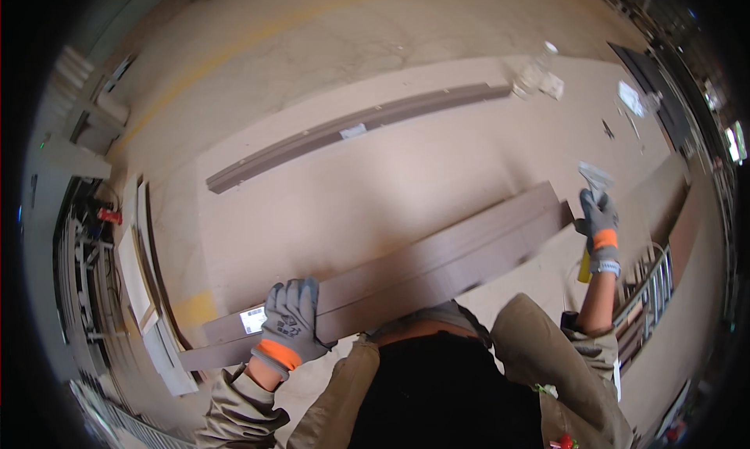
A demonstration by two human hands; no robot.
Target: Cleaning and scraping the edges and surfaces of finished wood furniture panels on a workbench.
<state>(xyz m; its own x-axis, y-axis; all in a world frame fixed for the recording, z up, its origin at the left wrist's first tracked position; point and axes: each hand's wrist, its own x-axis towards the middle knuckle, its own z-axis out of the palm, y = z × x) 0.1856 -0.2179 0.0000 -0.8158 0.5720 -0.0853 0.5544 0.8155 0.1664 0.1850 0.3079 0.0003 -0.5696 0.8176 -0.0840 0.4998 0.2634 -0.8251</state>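
Observation:
A long brown panel profile (437, 265) with a lengthwise step lies across my lap, slanting up to the right. My left hand (291, 320), in a grey glove with an orange cuff, is closed over its left part, beside a white label (253, 320). Off the profile's right end, my right hand (598, 214), gloved the same way, is closed around a hand tool with a wide, pale, flared head (596, 177). Something yellow (584, 267) shows below that hand; whether it belongs to the tool I cannot tell.
Another long brown profile (359, 132) lies farther off on the pale sheet (344, 207). A clear bottle (539, 66) and small tools (608, 128) are at the far right. Boards (152, 308) lean at left; a rack of profiles (648, 293) stands at right.

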